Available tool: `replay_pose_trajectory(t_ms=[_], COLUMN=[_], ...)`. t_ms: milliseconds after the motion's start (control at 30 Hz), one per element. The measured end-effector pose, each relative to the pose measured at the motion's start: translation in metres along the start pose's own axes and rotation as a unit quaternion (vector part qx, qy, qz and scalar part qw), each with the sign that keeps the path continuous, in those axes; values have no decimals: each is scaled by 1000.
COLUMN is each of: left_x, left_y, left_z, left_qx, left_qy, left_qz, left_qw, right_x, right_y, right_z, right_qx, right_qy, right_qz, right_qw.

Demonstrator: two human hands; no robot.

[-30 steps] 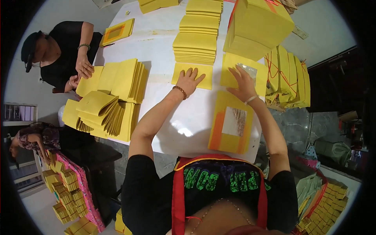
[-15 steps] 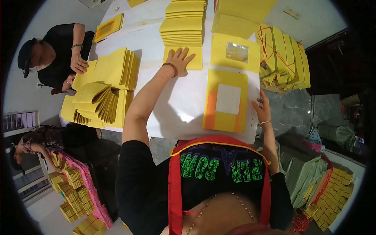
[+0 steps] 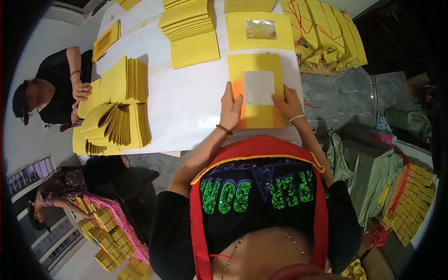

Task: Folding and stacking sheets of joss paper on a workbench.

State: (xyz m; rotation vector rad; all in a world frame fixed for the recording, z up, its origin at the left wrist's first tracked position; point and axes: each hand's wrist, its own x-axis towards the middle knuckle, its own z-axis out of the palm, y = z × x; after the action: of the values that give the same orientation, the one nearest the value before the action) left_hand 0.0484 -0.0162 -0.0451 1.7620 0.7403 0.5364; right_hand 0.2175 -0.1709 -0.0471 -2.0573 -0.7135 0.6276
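A stack of yellow paper sheets with a silver foil square and an orange left edge (image 3: 257, 91) lies near the front edge of the white table (image 3: 186, 107). My left hand (image 3: 230, 108) lies flat on the stack's left edge, fingers pointing away from me. At the lower right corner of the foil square, my right hand (image 3: 288, 103) presses on the same stack. Beyond it rests a second yellow sheet with a foil square (image 3: 259, 30). A plain yellow sheet stack (image 3: 189, 25) sits to the left of that.
Fanned and piled yellow sheets (image 3: 114, 109) fill the table's left side, where a seated person in black (image 3: 56, 88) handles them. Tied yellow bundles (image 3: 326, 32) stand at the right. Another person (image 3: 56, 196) crouches by stacked bundles (image 3: 105, 224) on the floor.
My left hand has come back from the far plain stack to the near foil stack. My right hand has moved up onto that stack. The view has shifted lower.
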Motion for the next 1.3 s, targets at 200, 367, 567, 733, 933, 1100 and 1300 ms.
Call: replay_pose_trajectory(t_ms=[200,367,567,733,933,1100,1300], left_x=[-14,-13,20,31,38,64,46], left_y=[-13,-19,-5,10,39,141,170], left_z=[2,-1,-15,-10,-10,-62,-71], left_qx=[-68,-42,-329,-302,-149,118,355], left_qy=[43,59,40,-47,-73,-256,-329], left_qz=[-41,-11,-228,-237,-73,47,245], left_qw=[996,997,916,922,983,958,840], right_x=[-10,-11,-13,-15,-7,16,15], right_y=[-24,-24,-18,-24,-16,-77,-73], right_z=[11,9,10,4,-8,-49,-40], right_qx=[-79,-110,-124,-93,-13,30,197], right_qy=[-23,-27,1,-11,-11,113,-178], right_qz=[-8,-20,-41,-38,-37,-281,-104], right_qw=[997,993,991,995,999,953,959])
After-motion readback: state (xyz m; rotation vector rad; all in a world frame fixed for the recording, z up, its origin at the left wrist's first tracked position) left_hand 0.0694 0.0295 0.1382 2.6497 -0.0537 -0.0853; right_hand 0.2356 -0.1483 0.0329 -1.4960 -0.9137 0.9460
